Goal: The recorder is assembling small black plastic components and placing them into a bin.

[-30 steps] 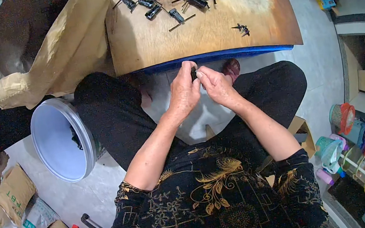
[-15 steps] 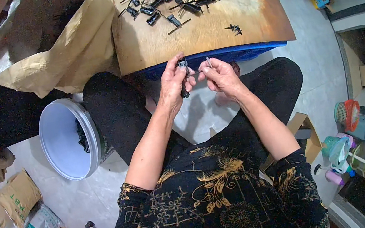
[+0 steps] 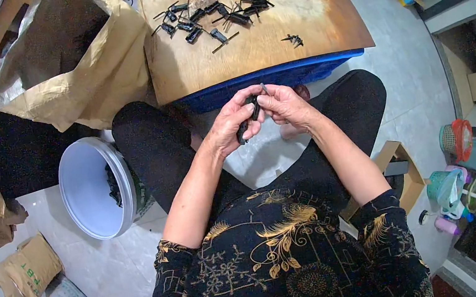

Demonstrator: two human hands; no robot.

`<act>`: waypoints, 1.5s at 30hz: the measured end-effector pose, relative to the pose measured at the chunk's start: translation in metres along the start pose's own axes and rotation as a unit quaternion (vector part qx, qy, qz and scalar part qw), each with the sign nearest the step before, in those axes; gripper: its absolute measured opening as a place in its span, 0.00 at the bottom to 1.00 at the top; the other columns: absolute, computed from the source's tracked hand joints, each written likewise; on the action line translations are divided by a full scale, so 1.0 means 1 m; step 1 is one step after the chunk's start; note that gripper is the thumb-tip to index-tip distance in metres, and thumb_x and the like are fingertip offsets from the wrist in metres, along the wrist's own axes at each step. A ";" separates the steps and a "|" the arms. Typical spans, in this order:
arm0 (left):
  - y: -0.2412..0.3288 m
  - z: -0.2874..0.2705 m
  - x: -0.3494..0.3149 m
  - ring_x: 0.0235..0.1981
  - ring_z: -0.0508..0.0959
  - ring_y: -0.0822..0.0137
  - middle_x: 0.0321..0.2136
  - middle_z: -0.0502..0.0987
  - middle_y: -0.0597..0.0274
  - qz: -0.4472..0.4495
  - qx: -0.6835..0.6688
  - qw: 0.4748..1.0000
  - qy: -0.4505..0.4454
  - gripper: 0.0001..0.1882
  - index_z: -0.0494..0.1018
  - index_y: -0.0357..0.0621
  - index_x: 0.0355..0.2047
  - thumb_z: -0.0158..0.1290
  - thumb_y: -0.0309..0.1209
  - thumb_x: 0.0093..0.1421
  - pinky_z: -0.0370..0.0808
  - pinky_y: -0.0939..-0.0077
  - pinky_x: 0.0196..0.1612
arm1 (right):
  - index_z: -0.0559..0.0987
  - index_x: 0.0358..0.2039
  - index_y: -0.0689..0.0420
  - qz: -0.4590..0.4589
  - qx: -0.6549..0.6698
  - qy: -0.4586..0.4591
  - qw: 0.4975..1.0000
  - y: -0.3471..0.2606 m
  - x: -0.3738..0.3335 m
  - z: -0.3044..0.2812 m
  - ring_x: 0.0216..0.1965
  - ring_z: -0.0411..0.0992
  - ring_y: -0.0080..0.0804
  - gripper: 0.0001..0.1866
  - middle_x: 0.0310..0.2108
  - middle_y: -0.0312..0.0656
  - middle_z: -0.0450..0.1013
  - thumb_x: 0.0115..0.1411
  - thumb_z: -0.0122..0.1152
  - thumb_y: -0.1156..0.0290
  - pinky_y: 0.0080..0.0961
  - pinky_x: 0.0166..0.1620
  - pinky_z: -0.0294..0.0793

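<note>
Between my knees, my left hand (image 3: 227,127) is closed around a black plastic part (image 3: 242,133), mostly hidden by the fingers. My right hand (image 3: 288,108) presses against it with thumb and fingers pinched. A thin grey pin (image 3: 264,89) sticks up from the right fingertips. Whether the pin touches the black part is hidden. Beyond my hands, a wooden board (image 3: 318,28) bears several similar black parts (image 3: 238,19), some with thin rods across them. A little heap of small black pieces (image 3: 293,40) lies at its near right.
Under the board is a blue bin (image 3: 276,75). A white bucket (image 3: 83,196) with black parts inside lies tilted by my left knee, below a large open brown paper sack (image 3: 96,74). An open cardboard box (image 3: 409,173) stands at my right.
My hands have come together, the right one closing in on the black part in the left. The part has turned and is now more covered by fingers. The whole view has shifted slightly.
</note>
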State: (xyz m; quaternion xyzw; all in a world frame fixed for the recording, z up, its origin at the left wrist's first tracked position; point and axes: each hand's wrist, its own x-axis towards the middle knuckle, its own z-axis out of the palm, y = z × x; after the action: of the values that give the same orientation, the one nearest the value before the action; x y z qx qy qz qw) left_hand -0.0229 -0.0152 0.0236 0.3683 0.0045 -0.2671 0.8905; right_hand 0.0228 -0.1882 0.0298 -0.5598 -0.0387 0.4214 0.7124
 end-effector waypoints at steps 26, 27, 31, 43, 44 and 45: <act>-0.014 -0.001 0.013 0.34 0.71 0.75 0.34 0.73 0.61 0.058 0.368 0.896 0.243 0.19 0.64 0.42 0.50 0.46 0.23 0.57 0.71 0.79 0.39 | 0.62 0.52 0.54 0.053 0.016 0.090 0.994 0.017 0.011 0.018 0.12 0.51 0.13 0.20 0.15 0.29 0.59 0.63 0.42 0.58 0.12 0.11 0.46; -0.013 -0.001 0.013 0.34 0.71 0.75 0.34 0.73 0.61 0.056 0.367 0.896 0.243 0.19 0.64 0.42 0.50 0.46 0.23 0.57 0.71 0.79 0.39 | 0.62 0.52 0.54 0.055 0.012 0.095 0.994 0.015 0.012 0.019 0.12 0.51 0.13 0.20 0.15 0.28 0.58 0.63 0.41 0.58 0.12 0.11 0.46; -0.013 -0.001 0.015 0.33 0.70 0.75 0.34 0.73 0.61 0.042 0.378 0.891 0.248 0.19 0.64 0.42 0.50 0.46 0.24 0.58 0.70 0.80 0.38 | 0.63 0.50 0.53 0.060 0.005 0.099 0.993 0.014 0.014 0.019 0.12 0.51 0.13 0.17 0.14 0.28 0.57 0.63 0.41 0.59 0.12 0.12 0.47; -0.017 -0.010 0.020 0.39 0.77 0.57 0.39 0.75 0.49 0.146 0.469 0.829 0.268 0.19 0.66 0.41 0.47 0.47 0.20 0.53 0.73 0.71 0.40 | 0.60 0.50 0.48 0.107 0.007 0.056 0.993 0.009 0.029 0.016 0.11 0.47 0.12 0.15 0.13 0.25 0.52 0.64 0.40 0.60 0.11 0.13 0.45; -0.017 -0.012 0.020 0.40 0.76 0.54 0.40 0.74 0.48 0.159 0.482 0.818 0.271 0.19 0.66 0.41 0.47 0.47 0.20 0.53 0.73 0.70 0.40 | 0.60 0.50 0.48 0.109 0.005 0.056 0.992 0.009 0.032 0.016 0.11 0.47 0.12 0.15 0.13 0.25 0.52 0.64 0.40 0.60 0.11 0.13 0.45; -0.016 -0.013 0.020 0.40 0.76 0.54 0.40 0.74 0.48 0.160 0.480 0.819 0.272 0.19 0.66 0.41 0.47 0.47 0.20 0.53 0.73 0.70 0.40 | 0.61 0.49 0.47 0.117 -0.016 0.065 0.991 0.010 0.034 0.016 0.11 0.47 0.12 0.15 0.13 0.25 0.52 0.64 0.41 0.60 0.11 0.13 0.46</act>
State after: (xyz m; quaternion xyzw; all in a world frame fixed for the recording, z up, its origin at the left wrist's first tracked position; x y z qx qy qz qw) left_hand -0.0109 -0.0260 -0.0007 0.8019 0.0587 0.0222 0.5941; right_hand 0.0309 -0.1538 0.0132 -0.5978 0.0671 0.4637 0.6504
